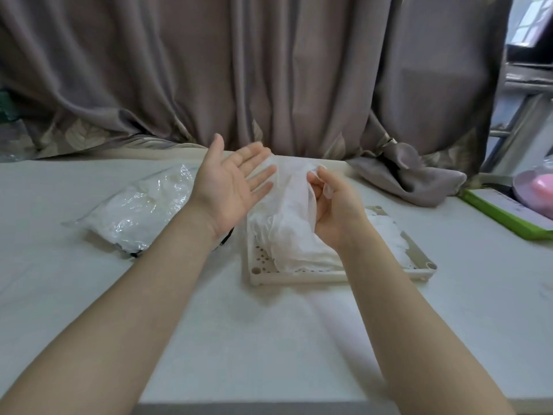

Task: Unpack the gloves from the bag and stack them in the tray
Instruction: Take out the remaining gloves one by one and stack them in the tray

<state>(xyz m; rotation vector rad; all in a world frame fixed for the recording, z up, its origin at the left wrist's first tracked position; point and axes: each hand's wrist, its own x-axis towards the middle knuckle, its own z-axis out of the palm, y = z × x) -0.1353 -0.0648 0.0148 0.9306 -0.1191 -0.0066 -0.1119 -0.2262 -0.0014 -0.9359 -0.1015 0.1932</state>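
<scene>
Two hands are up over the desk [89,295], and we read them left to right. Off to the outer side of our left hand [230,187] lies the clear plastic bag [137,211], flat on the desk with more white gloves inside and its mouth toward us. Our left hand holds nothing: palm turned up and inward, fingers straight and spread, their tips just beside the raised glove. Between the hands hangs the thin white disposable glove [287,211], crumpled, its lower end draping into the tray. Our right hand [332,205] grips the glove's upper part, fingers curled round the film and thumb pinching it near the top.

Directly beneath both hands sits the cream perforated tray [299,278], with gloves already piled toward the side under our right wrist.

To do this step well, we judge we should bring the flat left palm against the film and smooth it downward, so the glove flattens before it lands. Film this light clings and traps air, so we should lower it slowly, lay it square on the pile, and let go only once it rests. Past our right hand, a green-edged board [508,217] lies well apart.
</scene>
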